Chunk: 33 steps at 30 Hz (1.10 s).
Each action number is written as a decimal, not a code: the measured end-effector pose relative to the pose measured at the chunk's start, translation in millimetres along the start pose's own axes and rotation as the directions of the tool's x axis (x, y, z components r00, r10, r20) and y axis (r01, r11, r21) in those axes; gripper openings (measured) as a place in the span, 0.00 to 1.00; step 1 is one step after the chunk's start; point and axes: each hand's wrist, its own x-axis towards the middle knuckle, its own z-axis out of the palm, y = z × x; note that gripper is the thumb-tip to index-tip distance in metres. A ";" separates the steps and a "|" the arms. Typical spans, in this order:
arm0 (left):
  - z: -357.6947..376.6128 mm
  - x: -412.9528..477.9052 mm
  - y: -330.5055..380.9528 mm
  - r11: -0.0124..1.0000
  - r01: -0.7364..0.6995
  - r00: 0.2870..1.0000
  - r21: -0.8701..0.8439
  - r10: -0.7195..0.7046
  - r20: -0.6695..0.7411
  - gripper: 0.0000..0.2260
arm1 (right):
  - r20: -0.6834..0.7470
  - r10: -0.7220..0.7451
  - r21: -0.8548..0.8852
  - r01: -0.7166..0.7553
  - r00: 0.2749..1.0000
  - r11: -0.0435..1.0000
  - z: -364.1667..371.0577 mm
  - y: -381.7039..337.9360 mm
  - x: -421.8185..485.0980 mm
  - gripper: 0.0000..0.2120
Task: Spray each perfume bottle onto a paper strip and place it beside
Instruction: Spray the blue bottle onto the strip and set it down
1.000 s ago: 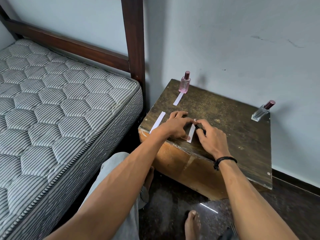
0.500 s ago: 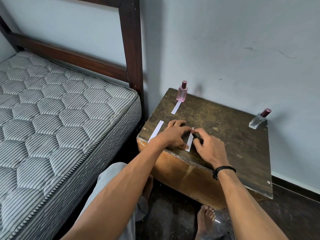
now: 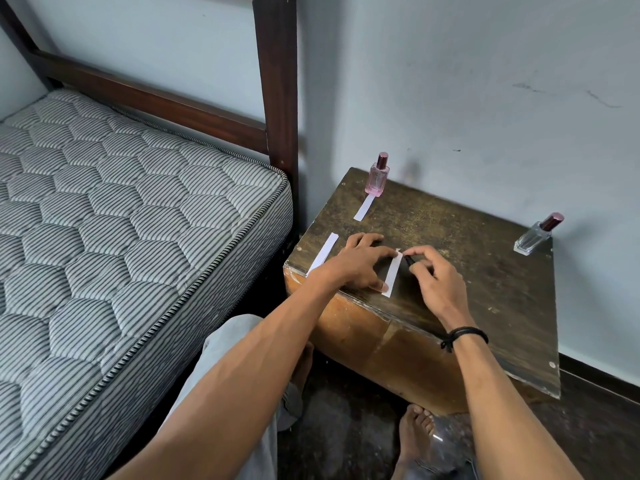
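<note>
A pink perfume bottle (image 3: 377,178) stands at the wooden table's (image 3: 485,299) far left corner, with a white paper strip (image 3: 364,207) lying just in front of it. At the far right corner stands a clear perfume bottle (image 3: 533,237) with a dark red cap. A second strip (image 3: 323,252) lies at the left edge. My left hand (image 3: 353,268) pins a third strip (image 3: 393,275) flat near the front edge, thumb and forefinger on it. My right hand (image 3: 436,282) pinches a small dark pen-like object (image 3: 410,259) at that strip's top end.
A bed with a striped quilted mattress (image 3: 138,237) and a dark wooden post (image 3: 277,98) stands close on the left. A pale wall backs the table. My bare foot (image 3: 415,434) rests on the dark floor under the table's front edge.
The view has drifted so the table sits lower in the frame. Both hands stay on the same strip, barely moved.
</note>
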 end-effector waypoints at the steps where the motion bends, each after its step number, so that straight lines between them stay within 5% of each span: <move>1: 0.3 0.3 -0.5 1.000 -0.002 1.000 -0.001 0.002 -0.001 0.35 | -0.003 0.007 0.015 -0.007 1.000 1.000 -0.4 0.3 0.2 0.11; 15: 3.4 2.8 -2.5 1.000 -0.002 1.000 0.003 0.002 -0.013 0.35 | 0.020 -0.034 -0.138 0.037 0.999 0.990 3.6 -3.8 0.1 0.09; 22: 2.3 2.4 -2.0 1.000 -0.001 1.000 0.003 0.001 -0.016 0.35 | 0.051 -0.214 -0.439 0.214 0.975 0.872 9.4 -9.5 -6.7 0.13; 33: 1.3 0.4 -0.2 1.000 -0.002 1.000 -0.018 0.002 -0.013 0.36 | 0.070 -0.234 -0.554 0.233 0.970 0.799 13.2 -10.6 -5.0 0.14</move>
